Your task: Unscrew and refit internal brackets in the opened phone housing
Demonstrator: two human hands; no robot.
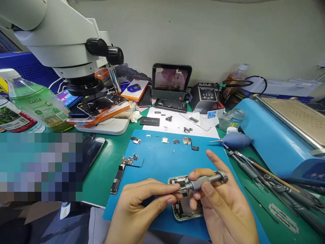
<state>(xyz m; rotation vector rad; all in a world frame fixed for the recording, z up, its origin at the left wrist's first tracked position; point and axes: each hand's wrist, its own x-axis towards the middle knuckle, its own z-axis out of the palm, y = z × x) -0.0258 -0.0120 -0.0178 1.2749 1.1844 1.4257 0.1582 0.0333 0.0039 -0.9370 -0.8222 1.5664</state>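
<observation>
A grey precision screwdriver (200, 183) lies slantwise across the fingers of my right hand (225, 206), gripped by its knurled handle. My left hand (144, 203) pinches the thin tip end between thumb and forefinger. Whether a screw sits at that tip is hidden by the fingers. Below both hands, an opened phone housing (188, 210) rests on the blue mat (152, 162), partly covered by them. A long logic board (118, 179) lies left of my left hand. Small brackets, a camera module (137, 140) and other phone parts are spread along the mat's far side.
A microscope (83, 71) overhangs the left side, near bottles (38, 101) and a dark phone (93, 152). Behind the mat are white paper (152, 128), a battery (149, 121) and a tablet-like screen (172, 79). To the right are a blue machine (276, 135), an air blower (236, 139) and tweezers (243, 166).
</observation>
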